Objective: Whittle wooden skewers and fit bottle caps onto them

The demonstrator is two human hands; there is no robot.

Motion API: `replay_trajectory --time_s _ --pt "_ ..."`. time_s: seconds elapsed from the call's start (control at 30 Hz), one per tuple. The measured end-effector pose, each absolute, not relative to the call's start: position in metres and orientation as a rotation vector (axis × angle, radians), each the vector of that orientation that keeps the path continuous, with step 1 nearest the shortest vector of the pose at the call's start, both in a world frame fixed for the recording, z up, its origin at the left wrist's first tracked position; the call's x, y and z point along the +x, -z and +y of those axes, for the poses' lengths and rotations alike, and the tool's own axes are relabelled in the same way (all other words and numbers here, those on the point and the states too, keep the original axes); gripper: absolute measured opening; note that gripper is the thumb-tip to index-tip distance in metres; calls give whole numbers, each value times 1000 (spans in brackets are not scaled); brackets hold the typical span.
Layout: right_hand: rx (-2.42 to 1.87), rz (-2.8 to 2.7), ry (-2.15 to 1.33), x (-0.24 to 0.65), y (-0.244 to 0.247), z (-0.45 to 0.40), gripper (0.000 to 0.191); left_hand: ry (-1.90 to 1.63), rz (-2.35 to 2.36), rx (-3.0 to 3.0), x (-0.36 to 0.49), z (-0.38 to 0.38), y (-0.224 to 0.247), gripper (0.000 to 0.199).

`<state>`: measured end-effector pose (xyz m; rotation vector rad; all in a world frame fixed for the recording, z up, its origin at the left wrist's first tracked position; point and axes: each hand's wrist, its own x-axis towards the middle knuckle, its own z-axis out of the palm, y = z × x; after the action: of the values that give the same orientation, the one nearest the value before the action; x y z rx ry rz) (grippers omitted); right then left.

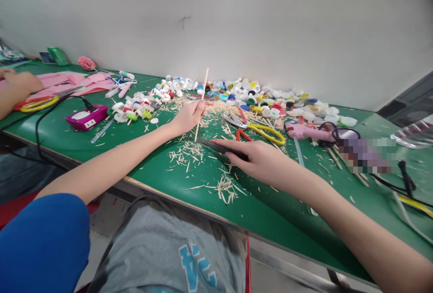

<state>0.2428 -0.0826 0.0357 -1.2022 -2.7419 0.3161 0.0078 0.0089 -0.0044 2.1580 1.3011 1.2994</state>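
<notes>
My left hand [189, 116] is closed around a thin wooden stick [205, 81], which stands nearly upright with its lower end just above the table. In my right hand [259, 162] is a dark utility knife [221, 148], its tip pointing left beside the stick's lower end. Whether the blade touches the wood I cannot tell. Pale wood shavings [187, 153] lie beneath both hands, with another small heap [227, 188] nearer the table's front edge. Behind my right hand rest yellow-handled scissors [267, 133] and an orange-red handled tool [243, 136].
A long pile of plastic bottle caps [243, 90] runs along the white wall. Left are caps on sticks [130, 109], a magenta power socket box [87, 117] with a black cable, and pink sheets [61, 80] by another person's hand [23, 83]. A pink glue gun [307, 132] lies right.
</notes>
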Motion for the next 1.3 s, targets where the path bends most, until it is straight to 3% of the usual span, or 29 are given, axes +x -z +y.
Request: replay_trajectory --time_s 0.2,0.43,0.93,1.3 --pt "-1191 -2699 -252 242 -31 -80 46 -1305 1279 2164 7 9 6 45" --pt "-1342 -2796 131 233 -13 -83 48 -1297 1285 2161 8 9 5 45" --pt "-1342 -2699 -313 232 -24 -90 47 -1300 1313 2167 7 10 6 49" --pt "-1227 -2676 -204 233 -23 -88 46 -1289 1328 2192 8 10 5 48"
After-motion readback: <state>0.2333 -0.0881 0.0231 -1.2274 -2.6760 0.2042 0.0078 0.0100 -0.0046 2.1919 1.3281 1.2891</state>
